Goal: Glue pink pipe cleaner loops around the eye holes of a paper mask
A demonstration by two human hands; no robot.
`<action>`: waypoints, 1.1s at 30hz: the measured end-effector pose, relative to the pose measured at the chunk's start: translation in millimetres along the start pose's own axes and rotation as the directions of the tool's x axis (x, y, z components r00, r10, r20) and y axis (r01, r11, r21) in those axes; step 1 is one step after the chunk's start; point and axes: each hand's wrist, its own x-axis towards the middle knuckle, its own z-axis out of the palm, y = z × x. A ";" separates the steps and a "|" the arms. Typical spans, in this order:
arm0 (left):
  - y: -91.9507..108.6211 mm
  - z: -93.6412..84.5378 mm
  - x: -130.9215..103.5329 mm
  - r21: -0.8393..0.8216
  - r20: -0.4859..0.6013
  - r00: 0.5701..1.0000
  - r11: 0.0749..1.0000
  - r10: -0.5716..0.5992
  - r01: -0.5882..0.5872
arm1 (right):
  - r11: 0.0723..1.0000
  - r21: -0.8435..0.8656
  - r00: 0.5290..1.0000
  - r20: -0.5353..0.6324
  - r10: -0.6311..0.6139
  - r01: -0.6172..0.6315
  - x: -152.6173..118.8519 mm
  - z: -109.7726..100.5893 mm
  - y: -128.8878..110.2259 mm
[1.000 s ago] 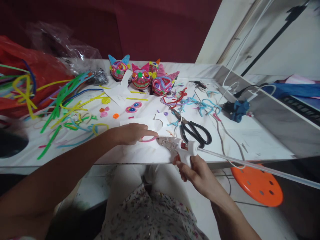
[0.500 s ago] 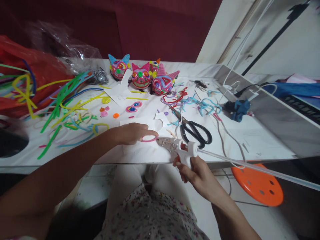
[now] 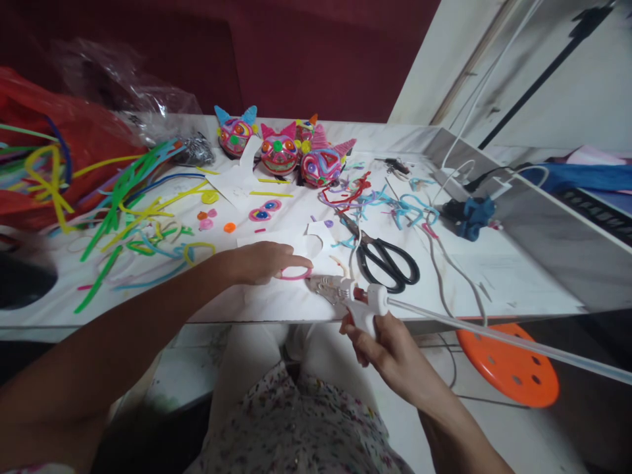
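My left hand [image 3: 264,262] lies low over white paper [image 3: 261,299] near the table's front edge. Its index finger and thumb hold down a small pink pipe cleaner ring [image 3: 296,277], and the other fingers are curled under. A white hot glue gun [image 3: 363,306] is in the grip of my right hand [image 3: 382,342], with a finger at the trigger. Its nozzle meets or nearly meets the lower right of the ring. A long clear glue stick [image 3: 469,327] sticks out of its back.
Black-handled scissors [image 3: 388,260] lie just right of the ring. Several decorated animal heads [image 3: 279,150] stand at the back. Loose pipe cleaners [image 3: 143,210] cover the left, beside a red bag [image 3: 93,125]. A white cord [image 3: 439,276] runs along the right; an orange stool [image 3: 513,368] stands below.
The glue gun's nozzle has shifted slightly left and down along the ring's lower edge. My left hand has stayed in place.
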 end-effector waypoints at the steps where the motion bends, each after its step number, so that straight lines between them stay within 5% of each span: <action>1: 0.0 0.0 -0.1 0.000 -0.002 1.000 1.000 0.003 -0.003 | 1.000 0.001 1.000 -0.004 -0.001 0.001 0.0 0.6 -0.3; 19: -0.1 -1.5 -0.8 -0.042 0.009 1.000 0.999 0.016 -0.016 | 0.998 0.056 0.999 0.040 -0.009 0.006 1.6 6.2 -3.6; 33: -1.8 -0.4 0.1 -0.023 0.012 1.000 1.000 0.009 -0.009 | 0.999 0.040 0.999 -0.047 0.000 0.002 1.6 -0.6 -6.2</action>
